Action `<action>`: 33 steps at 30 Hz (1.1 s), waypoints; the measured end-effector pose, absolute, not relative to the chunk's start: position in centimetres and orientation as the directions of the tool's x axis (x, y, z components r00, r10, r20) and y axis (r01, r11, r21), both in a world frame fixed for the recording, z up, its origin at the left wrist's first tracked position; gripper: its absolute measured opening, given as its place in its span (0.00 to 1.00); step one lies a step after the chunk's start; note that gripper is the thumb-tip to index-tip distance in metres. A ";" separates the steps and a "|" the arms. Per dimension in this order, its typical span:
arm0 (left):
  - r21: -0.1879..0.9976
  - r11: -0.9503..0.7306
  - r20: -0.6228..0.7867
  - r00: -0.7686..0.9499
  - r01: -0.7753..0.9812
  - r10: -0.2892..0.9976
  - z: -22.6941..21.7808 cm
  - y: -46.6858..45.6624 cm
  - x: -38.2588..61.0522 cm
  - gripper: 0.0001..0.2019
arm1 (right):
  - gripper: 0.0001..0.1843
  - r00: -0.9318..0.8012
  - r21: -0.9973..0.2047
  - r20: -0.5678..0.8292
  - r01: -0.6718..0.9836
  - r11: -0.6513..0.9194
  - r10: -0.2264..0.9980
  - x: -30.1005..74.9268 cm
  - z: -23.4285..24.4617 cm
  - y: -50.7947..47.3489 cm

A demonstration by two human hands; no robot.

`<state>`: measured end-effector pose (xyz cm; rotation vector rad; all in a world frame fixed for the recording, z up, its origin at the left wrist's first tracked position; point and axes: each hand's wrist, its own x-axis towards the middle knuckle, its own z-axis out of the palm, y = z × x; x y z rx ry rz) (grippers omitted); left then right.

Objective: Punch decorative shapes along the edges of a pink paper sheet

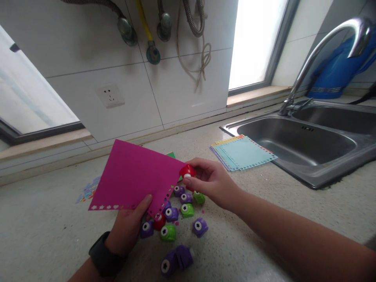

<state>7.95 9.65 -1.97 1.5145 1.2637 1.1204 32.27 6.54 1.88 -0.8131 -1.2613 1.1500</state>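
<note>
A magenta sheet of paper [132,172] is pinched in my left hand [132,219], thumb on top near its lower edge. Small shapes are punched along its bottom and lower right edges. My right hand [210,180] grips a red craft punch [187,171] at the sheet's right corner; whether the paper sits in its slot I cannot tell. Below lie several purple and green craft punches, among them a purple punch [200,227], a green punch [168,233] and a larger purple punch [169,264]. A red punch [159,222] shows partly under the sheet.
A stack of punched pale blue and other coloured sheets [246,152] lies by the steel sink [293,135] with its curved faucet [320,47]. Colourful paper bits [89,190] lie left on the speckled counter [44,235]. A blue container [335,74] stands behind the sink.
</note>
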 end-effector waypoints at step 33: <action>0.991 -0.112 0.095 0.203 0.074 0.975 -2.3 9.9 8.2 0.19 | 0.17 -0.185 -0.987 -0.023 -0.155 -0.052 0.983 31.3 -0.3 7.5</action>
